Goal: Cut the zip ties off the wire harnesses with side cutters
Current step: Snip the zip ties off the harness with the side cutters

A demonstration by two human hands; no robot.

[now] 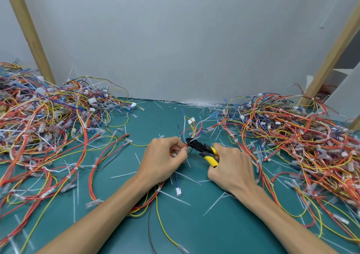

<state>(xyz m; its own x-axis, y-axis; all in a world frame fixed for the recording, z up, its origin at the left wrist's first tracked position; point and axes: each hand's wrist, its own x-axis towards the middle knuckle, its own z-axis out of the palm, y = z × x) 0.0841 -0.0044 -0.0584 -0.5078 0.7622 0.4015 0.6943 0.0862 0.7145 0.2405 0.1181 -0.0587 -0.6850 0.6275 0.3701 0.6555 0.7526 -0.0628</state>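
My left hand (162, 159) pinches a bundle of red, yellow and black wires of a wire harness (191, 129) at the middle of the green mat. Its white connector sticks up behind the hand. My right hand (230, 167) grips the yellow handles of the side cutters (202, 149). The black jaws sit at the bundle just right of my left fingertips, at a white zip tie (194, 139). The harness's lower wires trail under my left wrist toward me.
Large tangles of harnesses lie at the left (48, 121) and right (296, 132) of the mat. Cut white zip tie pieces (174, 196) are scattered over the mat (214, 230). A grey back wall and two wooden posts (29, 31) bound the space.
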